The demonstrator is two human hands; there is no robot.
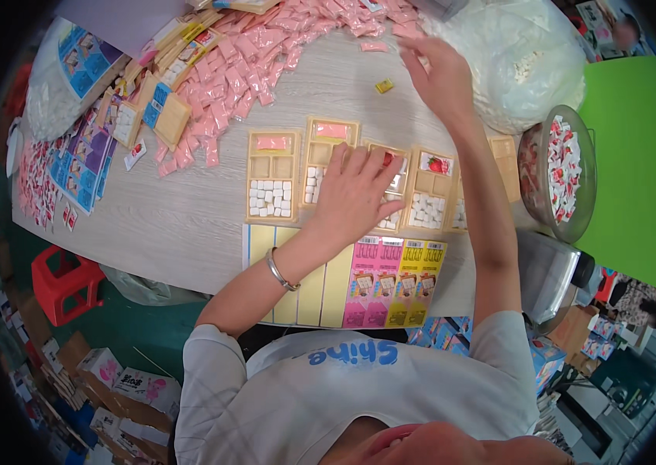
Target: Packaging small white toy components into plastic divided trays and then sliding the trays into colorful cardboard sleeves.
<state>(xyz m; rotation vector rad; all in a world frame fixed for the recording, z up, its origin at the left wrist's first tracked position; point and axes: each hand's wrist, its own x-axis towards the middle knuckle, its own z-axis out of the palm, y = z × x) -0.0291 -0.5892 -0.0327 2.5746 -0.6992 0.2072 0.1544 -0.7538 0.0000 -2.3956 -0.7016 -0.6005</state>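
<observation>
My left hand lies over the second and third trays in a row, its fingers spread. Under and beside its fingertips a red-and-white strawberry packet partly shows. Uncovered at the left end, a beige compartment tray holds a pink packet on top and small white pieces below. Right of the hand, another tray has a strawberry packet and white pieces. Farther back, my right hand reaches out, fingers and thumb apart, beside loose pink packets; nothing shows in it.
A heap of pink packets covers the back left. A clear bag of white pieces and a bowl of strawberry packets stand at the right. Printed card sheets lie at the front edge. A small yellow packet lies mid-table.
</observation>
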